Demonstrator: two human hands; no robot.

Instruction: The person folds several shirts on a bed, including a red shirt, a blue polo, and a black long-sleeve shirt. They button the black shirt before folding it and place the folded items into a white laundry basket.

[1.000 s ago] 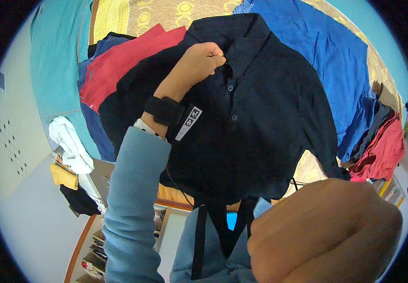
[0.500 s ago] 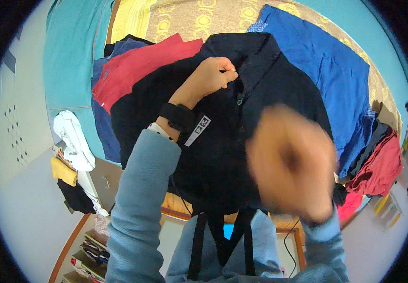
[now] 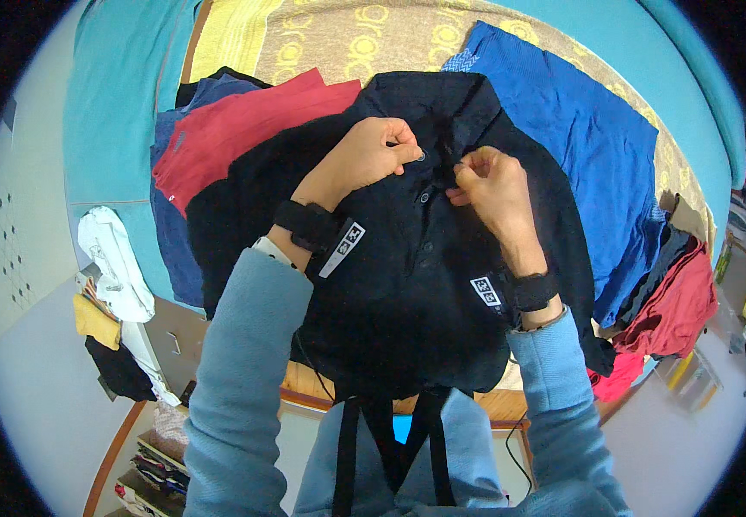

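A black collared shirt (image 3: pixel 364 302) with a buttoned placket lies spread in front of me, its collar at the far end. My left hand (image 3: pixel 381 153) pinches the placket's left edge just below the collar, beside a small round button (image 3: pixel 421 156). Across the opening, my right hand (image 3: pixel 495 185) has thumb and fingers closed on the placket's right edge. A second button (image 3: pixel 424 197) shows between the hands, lower down the placket. Both wrists wear black bands with white patterned tags.
A red garment (image 3: pixel 252 129) lies over dark blue cloth on the left, and a blue garment (image 3: pixel 562 129) on the right. Beneath is a yellow-brown patterned cover (image 3: pixel 330 43). More red and dark clothes (image 3: pixel 670 302) pile at the right; white cloth (image 3: pixel 114 258) hangs at the left.
My right hand, blurred over the shirt's right side before, has moved up and left to the placket and closed on its edge. My left hand keeps its pinch.
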